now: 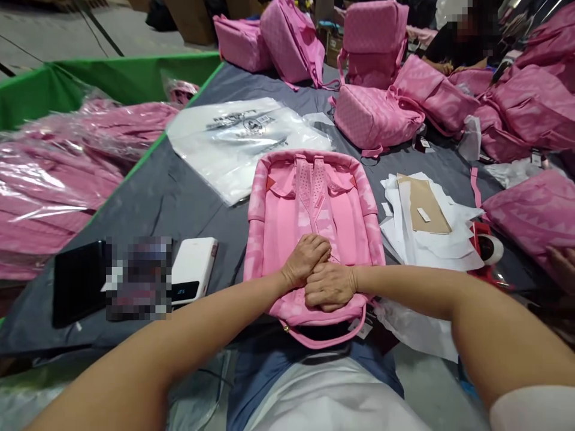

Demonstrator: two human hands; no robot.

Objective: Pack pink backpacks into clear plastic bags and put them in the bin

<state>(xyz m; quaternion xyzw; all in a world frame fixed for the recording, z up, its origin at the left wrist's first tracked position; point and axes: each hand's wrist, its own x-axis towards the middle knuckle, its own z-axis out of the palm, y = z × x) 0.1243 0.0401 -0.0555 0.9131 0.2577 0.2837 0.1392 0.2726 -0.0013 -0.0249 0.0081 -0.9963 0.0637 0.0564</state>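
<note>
A pink camouflage-patterned backpack (345, 218) lies in front of me with its back panel up and its top handle loop (323, 342) toward my body. Its padded shoulder straps (309, 185) run down the middle. My left hand (308, 258) is closed on the straps near the middle of the panel. Just below and touching it, my right hand (330, 286) is also closed, knuckles up, over the lower strap ends. What lies inside the curled fingers is mostly hidden.
Clear plastic bags (251, 134) lie beyond the backpack. Papers (413, 224) and a tape dispenser (489, 248) are at right. A white power bank (193, 269) and black tablet (78, 281) lie left. Wrapped pink bags (54, 185) fill a green-edged bin; more backpacks (375, 117) and people are beyond.
</note>
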